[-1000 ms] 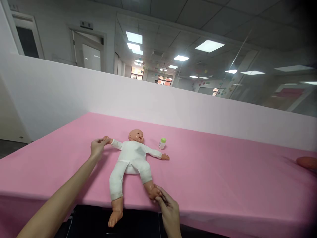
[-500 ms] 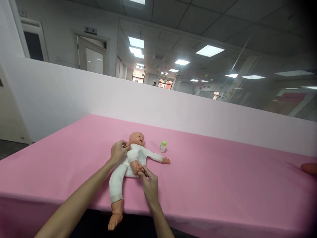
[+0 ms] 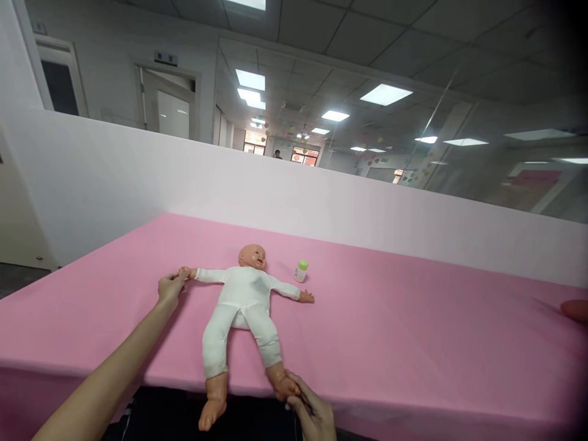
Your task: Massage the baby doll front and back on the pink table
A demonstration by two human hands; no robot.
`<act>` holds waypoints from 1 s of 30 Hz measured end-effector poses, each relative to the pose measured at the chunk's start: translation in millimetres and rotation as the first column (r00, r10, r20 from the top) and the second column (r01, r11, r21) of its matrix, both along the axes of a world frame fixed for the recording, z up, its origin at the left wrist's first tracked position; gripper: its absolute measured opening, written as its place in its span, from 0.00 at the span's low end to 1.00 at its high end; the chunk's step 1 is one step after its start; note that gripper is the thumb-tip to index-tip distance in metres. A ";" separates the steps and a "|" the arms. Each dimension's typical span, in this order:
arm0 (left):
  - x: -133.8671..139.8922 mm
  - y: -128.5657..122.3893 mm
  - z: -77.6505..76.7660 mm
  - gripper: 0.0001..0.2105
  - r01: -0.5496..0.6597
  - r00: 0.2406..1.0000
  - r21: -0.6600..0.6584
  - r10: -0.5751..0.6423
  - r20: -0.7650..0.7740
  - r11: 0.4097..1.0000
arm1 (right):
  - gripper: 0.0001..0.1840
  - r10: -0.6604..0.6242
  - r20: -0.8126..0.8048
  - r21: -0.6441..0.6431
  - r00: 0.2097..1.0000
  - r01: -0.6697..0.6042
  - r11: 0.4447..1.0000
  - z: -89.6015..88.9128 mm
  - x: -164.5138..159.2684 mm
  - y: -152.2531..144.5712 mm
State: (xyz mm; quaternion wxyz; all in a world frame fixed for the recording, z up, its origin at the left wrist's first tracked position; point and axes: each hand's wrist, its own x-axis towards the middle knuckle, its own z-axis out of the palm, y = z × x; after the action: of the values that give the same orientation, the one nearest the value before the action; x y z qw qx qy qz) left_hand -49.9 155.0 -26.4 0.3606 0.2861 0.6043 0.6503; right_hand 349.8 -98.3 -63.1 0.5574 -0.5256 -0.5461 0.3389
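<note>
A baby doll (image 3: pixel 245 288) with a white cloth body lies face up on the pink-covered table (image 3: pixel 390 331). Its arms are stretched out to both sides, and its lower legs reach the front edge. My left hand (image 3: pixel 171 286) pinches the doll's hand at the end of the arm on the left. With my right hand (image 3: pixel 315 407) I grip the doll's foot on the right, at the table edge. The other foot hangs over the edge, untouched. A small white bottle with a green cap (image 3: pixel 301 271) stands upright beside the doll's head, above its other arm.
Behind the table runs a low white wall (image 3: pixel 321 202) with glass above it. An orange-brown rounded object (image 3: pixel 574 310) lies at the far right, partly cut off. A person (image 3: pixel 277 154) is visible far off through the glass.
My left hand has drawn the doll's arm outward to the left. My right hand has brought the raised leg down toward me, straightening it. The bottle stays in place.
</note>
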 end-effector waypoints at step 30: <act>20.4 9.4 53.5 0.24 0.218 0.908 0.127 -0.153 -0.390 0.968 | 0.27 0.039 -0.045 -0.055 0.998 -0.042 0.998 50.2 -8.4 15.0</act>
State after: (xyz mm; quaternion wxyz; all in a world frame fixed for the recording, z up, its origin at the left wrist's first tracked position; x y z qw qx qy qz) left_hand -29.5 164.4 27.1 0.2724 0.4915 0.5753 0.5944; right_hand 341.4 -83.3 -12.9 0.5474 -0.5222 -0.5347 0.3765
